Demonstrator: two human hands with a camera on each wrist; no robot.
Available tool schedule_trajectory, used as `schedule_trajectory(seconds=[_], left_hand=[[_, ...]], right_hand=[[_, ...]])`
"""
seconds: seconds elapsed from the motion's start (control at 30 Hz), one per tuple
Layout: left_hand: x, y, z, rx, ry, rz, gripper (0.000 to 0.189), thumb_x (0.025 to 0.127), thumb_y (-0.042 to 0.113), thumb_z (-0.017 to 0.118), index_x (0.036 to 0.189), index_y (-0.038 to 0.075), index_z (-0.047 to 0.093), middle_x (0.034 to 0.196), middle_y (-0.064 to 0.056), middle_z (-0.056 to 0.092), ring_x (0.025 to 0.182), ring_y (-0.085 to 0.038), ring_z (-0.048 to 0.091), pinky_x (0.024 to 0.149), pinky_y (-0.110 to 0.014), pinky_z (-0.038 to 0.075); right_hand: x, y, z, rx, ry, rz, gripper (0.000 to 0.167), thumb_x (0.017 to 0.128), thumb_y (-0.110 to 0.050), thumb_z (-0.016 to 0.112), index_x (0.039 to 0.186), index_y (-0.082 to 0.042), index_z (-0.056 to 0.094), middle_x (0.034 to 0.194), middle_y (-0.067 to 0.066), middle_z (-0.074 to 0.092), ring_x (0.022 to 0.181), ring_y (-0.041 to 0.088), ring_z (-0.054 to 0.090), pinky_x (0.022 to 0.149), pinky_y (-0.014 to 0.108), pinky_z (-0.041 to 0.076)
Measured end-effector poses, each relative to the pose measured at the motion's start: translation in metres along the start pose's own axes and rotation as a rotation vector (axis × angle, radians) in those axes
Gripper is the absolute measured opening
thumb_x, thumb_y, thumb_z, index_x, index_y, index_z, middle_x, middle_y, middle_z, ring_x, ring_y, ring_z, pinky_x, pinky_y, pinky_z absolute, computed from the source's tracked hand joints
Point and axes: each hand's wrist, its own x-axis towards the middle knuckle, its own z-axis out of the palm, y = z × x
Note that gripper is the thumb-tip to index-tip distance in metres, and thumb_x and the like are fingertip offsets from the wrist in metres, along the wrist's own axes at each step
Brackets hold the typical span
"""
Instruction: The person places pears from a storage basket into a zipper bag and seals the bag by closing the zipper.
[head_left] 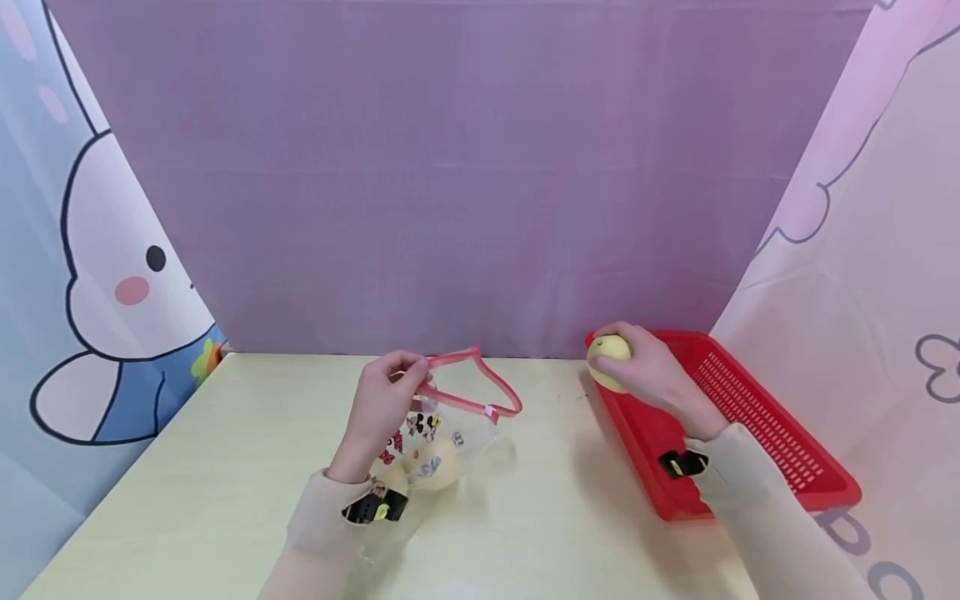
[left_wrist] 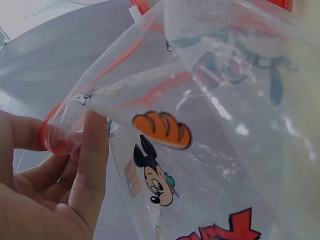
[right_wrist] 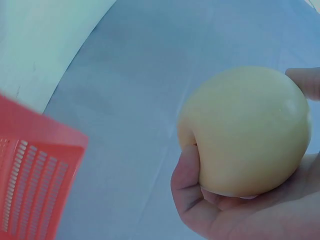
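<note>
My left hand (head_left: 381, 408) pinches the red-edged mouth of a clear plastic zip bag (left_wrist: 210, 165) between thumb and fingers. Cartoon figures and a bread loaf are printed on the bag, and its red rim (head_left: 501, 379) gapes in a loop with a white slider (head_left: 491, 412) at the front corner. Through the plastic, pale yellow round fruits (head_left: 442, 467) show at the bottom, partly hidden by the wrist. In my right hand (head_left: 651, 367) is another pale yellow round fruit (right_wrist: 245, 130), dimpled on one side, gripped with curled fingers above the far left corner of the red basket (head_left: 630, 442).
The basket is long, with slotted walls, and stands at the right of the pale table (head_left: 525, 533). A purple cloth (head_left: 465, 183) hangs behind the table. Printed curtains (head_left: 135, 242) flank both sides, the right one close to the basket.
</note>
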Motion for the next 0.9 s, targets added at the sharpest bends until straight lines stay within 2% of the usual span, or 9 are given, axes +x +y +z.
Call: schedule_trajectory(seconds=[0.3, 0.5, 0.73, 0.9], left_hand=[[0.0, 0.0, 0.0, 0.008, -0.004, -0.006, 0.018, 0.104, 0.01, 0.058, 0.108, -0.004, 0.069, 0.093, -0.026, 0.063, 0.069, -0.024, 0.067, 0.062, -0.035, 0.064], [0.001, 0.0, -0.001, 0.0, -0.005, 0.004, 0.019, 0.104, 0.011, 0.058, 0.108, -0.004, 0.069, 0.093, -0.026, 0.063, 0.069, -0.025, 0.067, 0.062, -0.035, 0.064], [0.001, 0.0, -0.002, -0.006, -0.006, 0.001, 0.018, 0.104, 0.011, 0.058, 0.108, -0.004, 0.069, 0.091, -0.022, 0.063, 0.069, -0.025, 0.067, 0.062, -0.036, 0.064], [0.0, 0.001, 0.0, -0.003, -0.007, 0.001, 0.019, 0.104, 0.011, 0.058, 0.109, -0.003, 0.069, 0.094, -0.026, 0.063, 0.07, -0.025, 0.068, 0.062, -0.035, 0.064]], right_hand=[[0.003, -0.011, 0.021, 0.076, -0.005, 0.016, 0.053, 0.084, -0.029, 0.079, 0.127, -0.013, 0.053, 0.12, 0.01, 0.058, 0.101, 0.03, 0.059, 0.072, 0.035, 0.061], [0.01, -0.023, 0.034, 0.123, 0.003, -0.002, 0.052, 0.086, -0.028, 0.077, 0.129, -0.011, 0.054, 0.121, 0.013, 0.057, 0.101, 0.031, 0.059, 0.07, 0.035, 0.061], [0.014, -0.036, 0.053, 0.183, 0.006, -0.016, 0.052, 0.088, -0.028, 0.075, 0.133, -0.012, 0.055, 0.123, 0.012, 0.058, 0.102, 0.031, 0.059, 0.074, 0.036, 0.059], [0.017, -0.041, 0.065, 0.237, -0.001, -0.022, 0.051, 0.09, -0.03, 0.072, 0.135, -0.012, 0.057, 0.124, 0.011, 0.057, 0.103, 0.03, 0.059, 0.074, 0.036, 0.058]])
